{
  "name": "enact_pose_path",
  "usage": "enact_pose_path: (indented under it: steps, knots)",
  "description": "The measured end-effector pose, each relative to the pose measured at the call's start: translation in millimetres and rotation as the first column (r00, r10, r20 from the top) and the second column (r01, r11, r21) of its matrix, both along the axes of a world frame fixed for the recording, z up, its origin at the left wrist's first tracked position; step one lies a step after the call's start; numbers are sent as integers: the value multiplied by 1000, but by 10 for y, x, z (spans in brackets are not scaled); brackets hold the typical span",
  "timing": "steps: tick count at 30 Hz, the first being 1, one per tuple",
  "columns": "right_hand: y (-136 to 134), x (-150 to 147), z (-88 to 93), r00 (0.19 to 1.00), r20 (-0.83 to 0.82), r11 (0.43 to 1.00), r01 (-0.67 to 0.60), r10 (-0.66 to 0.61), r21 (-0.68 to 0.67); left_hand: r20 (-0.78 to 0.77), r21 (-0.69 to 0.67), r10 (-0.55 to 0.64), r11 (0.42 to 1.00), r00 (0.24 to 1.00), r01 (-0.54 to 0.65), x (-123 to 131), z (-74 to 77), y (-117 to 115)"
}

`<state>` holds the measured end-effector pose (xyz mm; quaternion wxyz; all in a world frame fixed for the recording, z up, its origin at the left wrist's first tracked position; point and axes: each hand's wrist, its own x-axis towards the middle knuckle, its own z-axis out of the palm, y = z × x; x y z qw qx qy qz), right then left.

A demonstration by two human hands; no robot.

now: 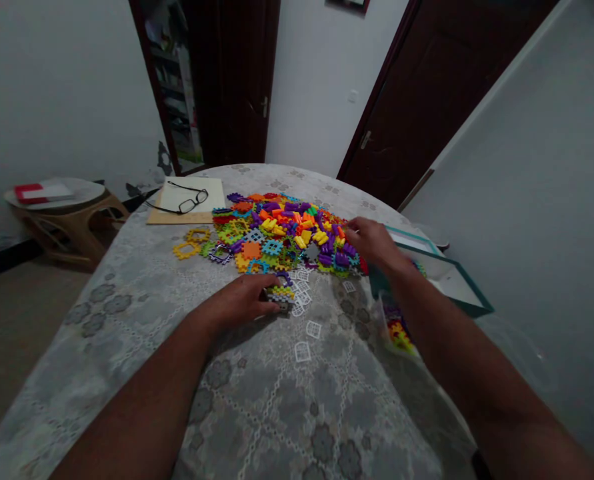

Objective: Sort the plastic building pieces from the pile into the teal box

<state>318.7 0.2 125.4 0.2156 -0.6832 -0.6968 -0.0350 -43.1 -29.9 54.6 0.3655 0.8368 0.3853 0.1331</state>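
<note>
Left hand (244,301): thumb and fingers pinched about a small stack of notched pieces (285,292), purple, yellow and grey showing, just in front of the main heap (251,250). Right hand (371,239): fingers at the heap's right side; whether they grip a piece, I cannot tell from where I stand. Nearest on the patterned tabletop (267,413): white window-shaped frames (303,352), two lying loose toward the person, others clustered beside the stack. Partly hidden by the right forearm, a clear container (401,337) of purple, red and yellow pieces. Heap beyond: flat lattice squares at left and front, chunky purple, yellow and orange blocks on top. To its right, a green-edged box (478,300), also part-covered by the forearm. Heap's far left: black-framed glasses (193,201) on a pale sheet (214,190). Past the tabletop, a stool (74,243) at left; farthest, two dark doors (231,67).
</note>
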Motion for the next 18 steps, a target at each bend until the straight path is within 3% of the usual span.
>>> enact_pose_path:
  steps: [3, 7, 11, 18]
  knots:
    - [-352, -693, -290, 950, -73, 945, -311, 304, -100, 25, -52, -14, 999, 1000, 15, -9, 26, -7]
    - [-568, -1259, -733, 923, -81, 913, -384, 376, -141, 70, -38, -42, 998, 997, 45, -16, 26, 0]
    - [-565, -1343, -951, 928, -66, 914, -373, 368, -160, 78, 11, -67, 998, 995, 66, -26, 26, 4]
    - [-596, -1216, -1020, 911, -50, 901, -411, 408, -135, 45, 10, -41, 999, 998, 40, -31, 61, -10]
